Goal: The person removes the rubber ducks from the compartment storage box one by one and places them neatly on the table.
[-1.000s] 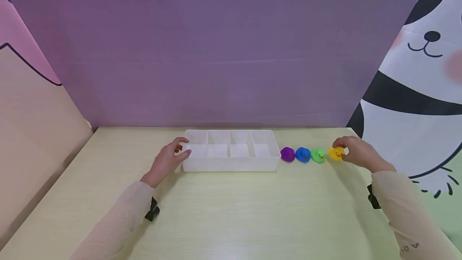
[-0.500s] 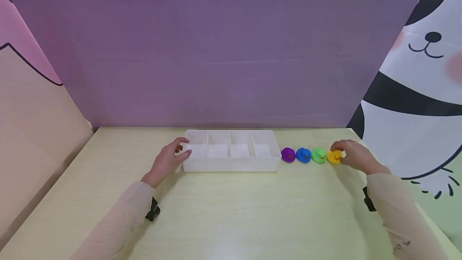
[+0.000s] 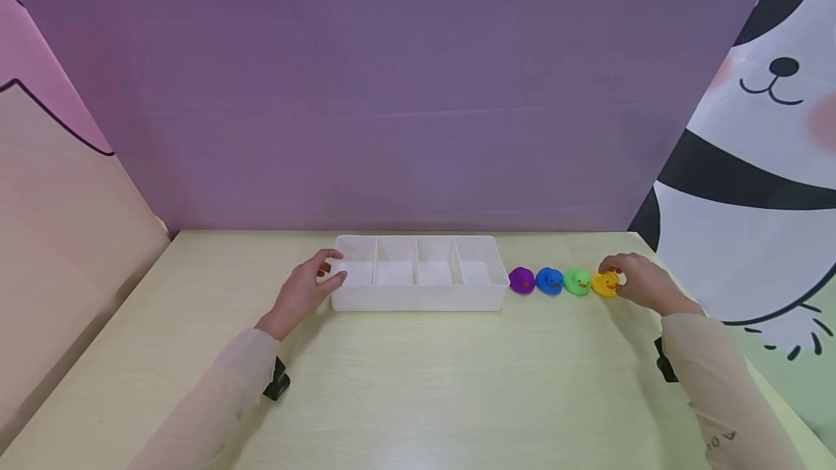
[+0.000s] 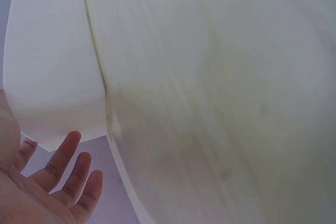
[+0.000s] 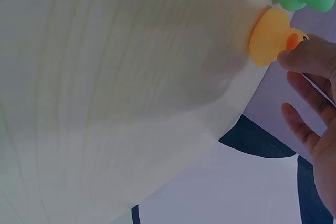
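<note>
In the head view a white divided box [image 3: 418, 297] with an open top stands near the far table edge. My left hand [image 3: 302, 289] is at its left end, thumb and index finger spread at the rim. The left wrist view has the other fingers [image 4: 65, 156] spread loosely beside the box's end. To the right of the box sits a row of rubber ducks: purple [image 3: 522, 281], blue [image 3: 550, 281], green [image 3: 578, 281] and yellow [image 3: 604, 284]. My right hand [image 3: 649, 287] pinches the yellow duck by its head; that duck rests on the table beside the green one.
The pale wooden table [image 3: 418, 383] ends at a purple cloth backdrop [image 3: 418, 93]. A panda print [image 3: 751, 158] hangs along the right side, and a pink and beige print [image 3: 59, 201] along the left.
My right hand has slid the yellow duck a little left, up to the green duck, and has since stayed nearly still. The left hand and the box have not visibly moved.
</note>
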`<control>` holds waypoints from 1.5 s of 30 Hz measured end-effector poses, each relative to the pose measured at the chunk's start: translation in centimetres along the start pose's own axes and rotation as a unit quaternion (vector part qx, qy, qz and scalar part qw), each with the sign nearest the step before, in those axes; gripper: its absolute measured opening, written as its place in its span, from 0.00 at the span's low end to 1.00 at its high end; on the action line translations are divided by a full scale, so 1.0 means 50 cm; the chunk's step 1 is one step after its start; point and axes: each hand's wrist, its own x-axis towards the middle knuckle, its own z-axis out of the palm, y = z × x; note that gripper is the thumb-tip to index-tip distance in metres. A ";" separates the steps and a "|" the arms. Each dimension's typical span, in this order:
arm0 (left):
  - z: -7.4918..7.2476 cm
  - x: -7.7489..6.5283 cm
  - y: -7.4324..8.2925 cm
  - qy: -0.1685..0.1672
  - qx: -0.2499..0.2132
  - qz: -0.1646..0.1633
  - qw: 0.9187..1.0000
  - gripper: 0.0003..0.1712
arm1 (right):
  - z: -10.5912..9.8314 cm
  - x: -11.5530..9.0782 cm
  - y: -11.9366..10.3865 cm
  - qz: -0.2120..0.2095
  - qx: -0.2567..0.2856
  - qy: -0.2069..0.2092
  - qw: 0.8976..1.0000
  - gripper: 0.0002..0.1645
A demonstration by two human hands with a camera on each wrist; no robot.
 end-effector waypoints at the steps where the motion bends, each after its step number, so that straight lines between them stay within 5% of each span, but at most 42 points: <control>1: 0.000 0.000 0.000 0.000 0.001 0.001 1.000 0.24 | 0.000 0.000 0.000 0.001 0.001 0.000 1.000 0.20; 26: -0.004 0.008 0.005 -0.005 0.010 0.011 1.000 0.24 | -0.016 -0.015 -0.013 -0.012 -0.008 0.014 1.000 0.21; 35: -0.004 0.015 -0.003 -0.028 -0.024 0.038 0.999 0.24 | -0.020 -0.038 -0.025 -0.024 -0.012 0.039 0.999 0.22; 45: -0.046 -0.003 -0.016 -0.014 -0.006 0.069 0.997 0.26 | -0.029 -0.046 -0.061 -0.037 -0.010 0.073 0.997 0.22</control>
